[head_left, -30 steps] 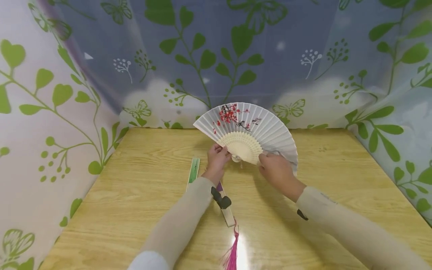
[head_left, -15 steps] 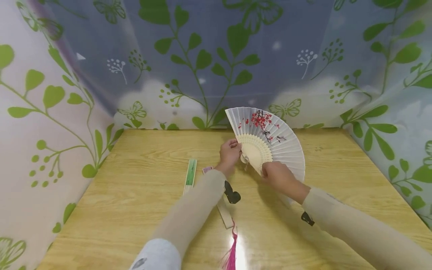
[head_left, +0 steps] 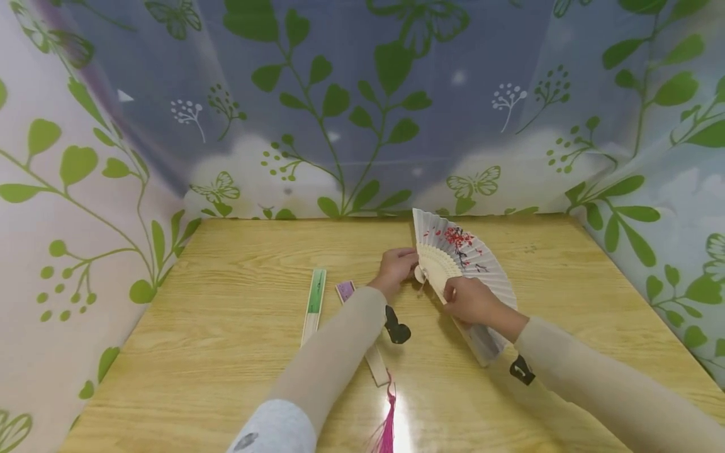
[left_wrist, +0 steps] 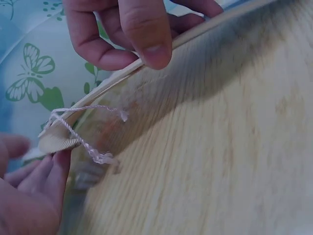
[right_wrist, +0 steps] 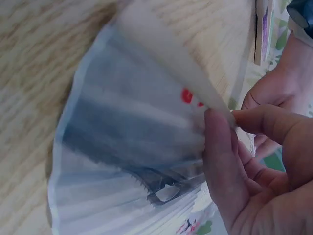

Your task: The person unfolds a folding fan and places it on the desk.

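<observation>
A white folding fan (head_left: 470, 258) with red blossoms on its leaf is partly spread over the right half of the table. Its pivot end and left edge are pinched by my left hand (head_left: 396, 270). My right hand (head_left: 474, 301) grips the near guard stick between thumb and fingers. In the left wrist view a thin twisted cord (left_wrist: 83, 139) hangs from the pivot, beside the fingers of the left hand (left_wrist: 29, 196). Grey-blue shading and a red petal show on the leaf (right_wrist: 117, 117) in the right wrist view, where the right hand (right_wrist: 264, 166) pinches the guard.
Left of the hands, a folded fan with a green end (head_left: 316, 292) lies on the wooden table (head_left: 226, 314). Another folded fan with a purple end (head_left: 345, 289) lies partly under the left sleeve; a pink tassel (head_left: 388, 415) trails from it. Leaf-patterned cloth (head_left: 340, 126) surrounds the table.
The fan has narrowed from a wide spread as its left edge swung right. My left hand has moved right with it; the right hand has shifted slightly right and nearer.
</observation>
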`<state>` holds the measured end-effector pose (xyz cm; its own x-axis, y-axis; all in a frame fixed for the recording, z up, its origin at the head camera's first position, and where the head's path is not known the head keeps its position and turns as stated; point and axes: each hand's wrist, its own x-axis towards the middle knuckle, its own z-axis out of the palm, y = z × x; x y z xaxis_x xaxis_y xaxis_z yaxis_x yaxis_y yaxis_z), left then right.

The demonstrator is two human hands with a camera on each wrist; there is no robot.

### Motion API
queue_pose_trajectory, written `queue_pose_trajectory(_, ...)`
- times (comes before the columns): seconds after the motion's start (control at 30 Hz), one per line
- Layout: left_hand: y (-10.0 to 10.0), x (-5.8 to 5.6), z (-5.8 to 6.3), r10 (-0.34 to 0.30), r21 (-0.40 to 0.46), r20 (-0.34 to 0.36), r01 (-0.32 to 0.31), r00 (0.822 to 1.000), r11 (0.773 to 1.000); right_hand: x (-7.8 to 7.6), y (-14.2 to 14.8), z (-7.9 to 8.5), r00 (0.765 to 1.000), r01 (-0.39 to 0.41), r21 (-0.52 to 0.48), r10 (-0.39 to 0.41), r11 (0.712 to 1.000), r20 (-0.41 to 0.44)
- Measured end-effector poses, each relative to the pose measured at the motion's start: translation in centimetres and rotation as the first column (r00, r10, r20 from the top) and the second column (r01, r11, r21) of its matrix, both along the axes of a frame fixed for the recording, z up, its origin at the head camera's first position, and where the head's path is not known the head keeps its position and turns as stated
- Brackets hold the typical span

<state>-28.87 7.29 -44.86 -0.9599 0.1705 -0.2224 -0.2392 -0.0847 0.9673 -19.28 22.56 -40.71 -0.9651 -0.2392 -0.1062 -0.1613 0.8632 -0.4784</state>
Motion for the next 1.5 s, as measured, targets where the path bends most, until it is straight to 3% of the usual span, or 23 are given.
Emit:
queue_pose_trajectory(0.1,0.5,0.2,-0.1,-0.072,0.177,0.073,0.059,0.995,0.983,-0.1,0.5,-0.1,0.998,0.035,-0.042,-0.033,0.999,0.049)
queue_pose_trajectory(0.2,1.0,0.6,-0.5,-0.148,0.35,0.128,0.095,0.981,0.932,-0.1,1.3,-0.1,0.991,0.082,-0.074,-0.073,0.994,0.111)
queue_pose_trajectory(0.27,1.5,1.0,-0.9,-0.189,0.413,0.135,0.118,0.973,0.903,0.0,1.7,-0.2,0.985,0.108,-0.101,-0.093,0.989,0.144)
queue_pose_trajectory(0.33,1.9,1.4,-1.2,-0.207,0.438,0.133,0.13,0.969,0.889,0.0,2.2,-0.3,0.982,0.121,-0.114,-0.101,0.986,0.162)
queue_pose_trajectory(0.57,3.1,2.6,-1.6,-0.25,0.445,0.113,0.176,0.962,0.878,0.1,3.1,-0.4,0.967,0.148,-0.132,-0.115,0.98,0.226)
queue_pose_trajectory(0.87,4.4,3.1,-1.7,-0.251,0.411,0.09,0.193,0.964,0.891,0.1,4.0,-0.6,0.945,0.213,-0.143,-0.166,0.967,0.28)
queue_pose_trajectory(1.13,3.8,3.1,-1.4,-0.26,0.391,0.066,0.215,0.963,0.895,-0.6,4.6,0.3,0.973,0.146,-0.072,-0.13,0.987,0.191)
queue_pose_trajectory(1.27,3.0,3.3,-0.3,-0.254,0.388,0.069,0.209,0.965,0.898,-1.0,4.4,1.2,0.98,0.132,-0.061,-0.121,0.989,0.159)
queue_pose_trajectory(1.5,1.1,3.7,3.2,-0.206,0.392,0.027,0.179,0.978,0.902,-1.4,2.8,2.3,0.991,0.096,-0.102,-0.085,0.99,0.104)
